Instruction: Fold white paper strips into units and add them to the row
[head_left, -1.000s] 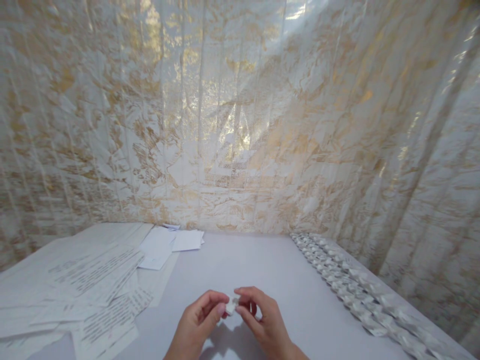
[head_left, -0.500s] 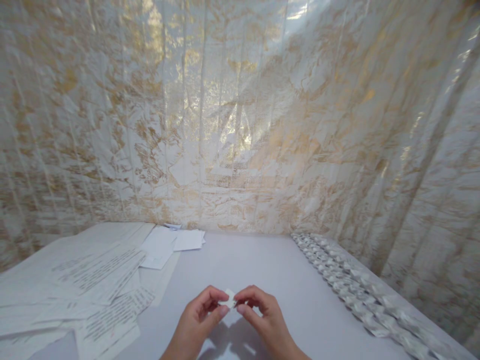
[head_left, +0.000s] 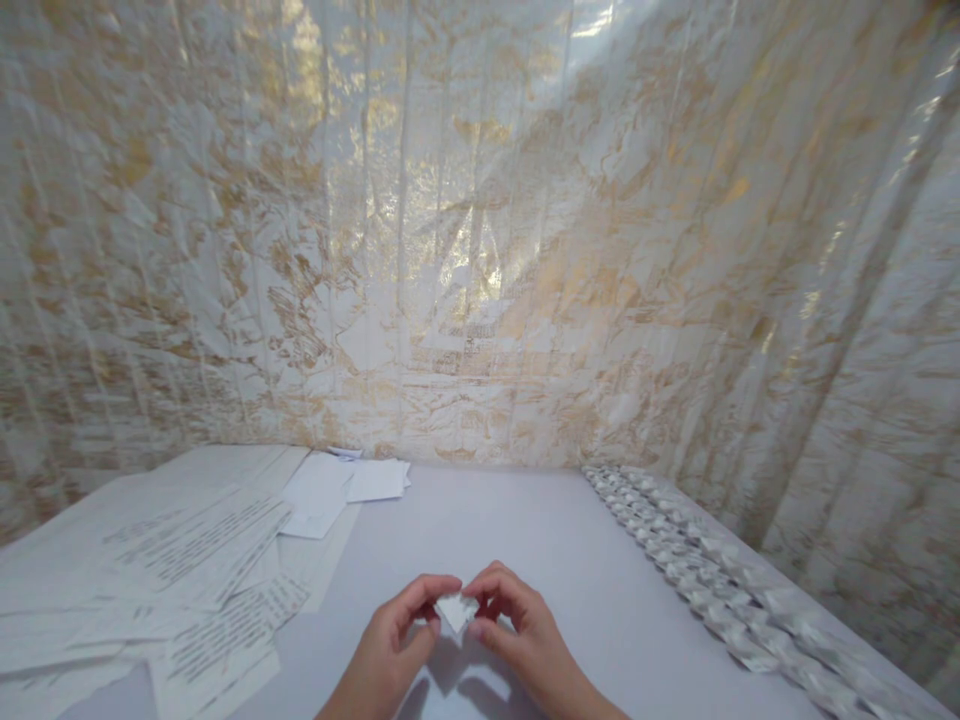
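A small folded piece of white paper [head_left: 456,611] is held between my two hands, just above the table at the bottom centre. It shows as a triangle with its point toward me, and faint print marks its right edge. My left hand [head_left: 403,628] pinches its left corner between thumb and fingers. On the opposite corner, my right hand [head_left: 520,622] has a like pinch, thumb below and fingers above. My fingertips hide both corners of the paper. Shadows of the hands fall on the tabletop beneath.
Printed paper sheets [head_left: 202,550] overlap across the left of the white table [head_left: 480,520]. Blank white paper pieces [head_left: 315,495] lie at their far edge. Rows of folded paper pieces [head_left: 697,570] run along the right side. A patterned, shiny curtain [head_left: 480,250] hangs behind the table.
The folded paper has turned in my hands, so its point now faces me and more of its white face shows. Both hands have shifted slightly and keep their pinches.
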